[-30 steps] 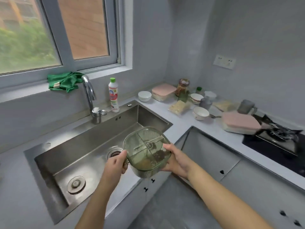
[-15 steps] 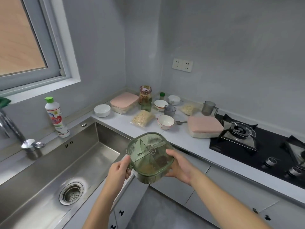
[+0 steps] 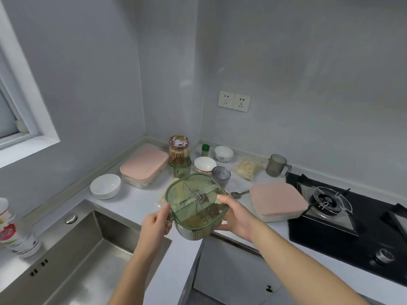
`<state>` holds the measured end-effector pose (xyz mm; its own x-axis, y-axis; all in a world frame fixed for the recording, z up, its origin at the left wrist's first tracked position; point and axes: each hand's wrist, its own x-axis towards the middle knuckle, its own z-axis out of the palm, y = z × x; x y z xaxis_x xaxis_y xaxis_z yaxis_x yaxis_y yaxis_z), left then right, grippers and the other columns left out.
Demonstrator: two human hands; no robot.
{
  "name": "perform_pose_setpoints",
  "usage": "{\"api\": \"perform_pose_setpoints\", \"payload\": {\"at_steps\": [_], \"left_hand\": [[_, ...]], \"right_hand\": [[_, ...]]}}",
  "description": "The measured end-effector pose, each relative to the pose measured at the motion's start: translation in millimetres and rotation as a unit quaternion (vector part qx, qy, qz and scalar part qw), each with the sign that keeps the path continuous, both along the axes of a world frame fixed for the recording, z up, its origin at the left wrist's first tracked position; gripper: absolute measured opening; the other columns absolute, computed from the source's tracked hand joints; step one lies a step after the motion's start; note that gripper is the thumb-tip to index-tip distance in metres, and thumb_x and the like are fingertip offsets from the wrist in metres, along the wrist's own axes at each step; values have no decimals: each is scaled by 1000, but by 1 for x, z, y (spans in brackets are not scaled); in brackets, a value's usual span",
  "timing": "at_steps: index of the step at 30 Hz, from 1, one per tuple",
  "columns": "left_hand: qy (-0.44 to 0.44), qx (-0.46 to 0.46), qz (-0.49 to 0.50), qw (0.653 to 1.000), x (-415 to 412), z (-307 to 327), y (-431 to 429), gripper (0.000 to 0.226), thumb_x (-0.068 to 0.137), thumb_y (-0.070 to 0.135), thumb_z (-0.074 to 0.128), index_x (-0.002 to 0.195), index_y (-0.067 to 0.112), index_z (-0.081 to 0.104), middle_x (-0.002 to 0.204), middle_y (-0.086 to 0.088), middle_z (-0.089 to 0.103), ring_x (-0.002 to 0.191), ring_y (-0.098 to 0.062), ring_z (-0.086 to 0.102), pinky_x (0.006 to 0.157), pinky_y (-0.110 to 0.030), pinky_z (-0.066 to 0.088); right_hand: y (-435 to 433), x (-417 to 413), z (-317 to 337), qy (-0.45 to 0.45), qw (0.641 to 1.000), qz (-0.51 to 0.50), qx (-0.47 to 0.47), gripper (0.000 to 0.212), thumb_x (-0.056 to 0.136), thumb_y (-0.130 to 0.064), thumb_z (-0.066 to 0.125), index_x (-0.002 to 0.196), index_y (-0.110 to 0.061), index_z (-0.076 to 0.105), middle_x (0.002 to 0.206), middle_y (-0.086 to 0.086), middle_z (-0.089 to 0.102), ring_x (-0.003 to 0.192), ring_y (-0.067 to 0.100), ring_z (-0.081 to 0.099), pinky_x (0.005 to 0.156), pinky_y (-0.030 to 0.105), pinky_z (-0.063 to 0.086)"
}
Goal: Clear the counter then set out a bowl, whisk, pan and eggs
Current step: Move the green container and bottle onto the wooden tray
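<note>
Both hands grasp one green divided container (image 3: 196, 203): the left hand (image 3: 155, 223) pinches its left wall and the right hand (image 3: 236, 219) curls round its right side, above the front edge of the surface (image 3: 136, 203). Its contents are too murky to name. It hides most of a clear packet (image 3: 161, 198) behind it. A bottle (image 3: 13, 230) far left of the left hand is cut off. Beyond the hands stand three white bowls (image 3: 105, 186), two pink-lidded boxes (image 3: 144, 165), two grey cups (image 3: 276, 165), one jar (image 3: 178, 149) and one spoon (image 3: 239, 193).

Bare counter (image 3: 136, 202) strip between white bowl (image 3: 105, 186) and sink (image 3: 88, 249)
</note>
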<state>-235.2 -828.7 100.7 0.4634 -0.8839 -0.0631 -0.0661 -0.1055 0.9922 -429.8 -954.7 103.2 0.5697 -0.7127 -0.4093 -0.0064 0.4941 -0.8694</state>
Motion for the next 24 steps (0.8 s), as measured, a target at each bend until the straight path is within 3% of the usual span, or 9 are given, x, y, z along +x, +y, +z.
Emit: {"api": "perform_pose_setpoints", "payload": {"at_steps": [4, 9, 11, 14, 17, 20, 22, 24], "left_hand": [[-11, 7, 9, 1000, 17, 0, -45, 50, 101, 42, 39, 64, 9, 43, 59, -9, 38, 46, -9, 34, 54, -29, 29], [49, 10, 33, 998, 28, 11, -98, 49, 99, 42, 42, 62, 10, 41, 55, -4, 40, 46, -11, 33, 54, -28, 26], [66, 0, 50, 997, 35, 14, -125, 49, 98, 42, 40, 60, 12, 41, 54, -4, 39, 53, -16, 31, 56, -30, 26], [47, -24, 70, 996, 44, 18, -159, 51, 87, 58, 40, 60, 14, 41, 54, -6, 37, 56, -18, 29, 56, -33, 24], [33, -28, 88, 995, 47, 22, -193, 59, 76, 68, 37, 62, 11, 40, 55, -8, 36, 55, -17, 29, 55, -32, 24], [37, -41, 126, 991, 49, 22, -234, 48, 95, 50, 42, 70, 9, 43, 63, -12, 35, 54, -16, 28, 49, -25, 29], [28, -43, 142, 988, 52, 19, -259, 42, 100, 40, 40, 72, 9, 43, 66, -12, 34, 51, -14, 28, 45, -13, 32], [15, -41, 156, 987, 54, 17, -273, 48, 98, 46, 40, 69, 8, 43, 63, -12, 33, 47, -11, 28, 46, -13, 34]], "right_hand": [[-48, 20, 2, 9, 1000, -16, -6, 46, 89, -39, 59, 131, -19, 54, 127, 13, 59, 103, 27, 59, 80, 44, 56], [-109, 50, 11, -1, 999, -34, 9, 52, 93, -56, 45, 126, -19, 62, 115, 6, 67, 98, 22, 59, 84, 38, 48], [-146, 57, 16, -38, 996, -74, 23, 51, 97, -56, 36, 123, -20, 62, 105, 5, 67, 90, 21, 60, 74, 33, 50], [-200, 64, 17, -33, 985, -164, 40, 33, 99, -40, 45, 113, -14, 59, 102, 7, 62, 82, 21, 59, 60, 29, 50], [-257, 75, 2, 103, 978, -177, -24, 21, 94, -20, 54, 114, -14, 55, 105, 7, 61, 85, 21, 61, 64, 31, 48], [-312, 91, -18, 216, 960, -141, -110, 43, 85, -18, 61, 126, -15, 51, 102, 6, 60, 87, 23, 59, 73, 33, 48], [-345, 101, -31, 247, 949, -92, -171, 70, 68, -28, 73, 132, -14, 47, 117, 6, 57, 104, 26, 58, 86, 37, 49], [-368, 108, -42, 265, 938, -42, -222, 83, 66, -27, 83, 137, -14, 42, 129, 6, 49, 120, 25, 50, 94, 34, 44]]}}
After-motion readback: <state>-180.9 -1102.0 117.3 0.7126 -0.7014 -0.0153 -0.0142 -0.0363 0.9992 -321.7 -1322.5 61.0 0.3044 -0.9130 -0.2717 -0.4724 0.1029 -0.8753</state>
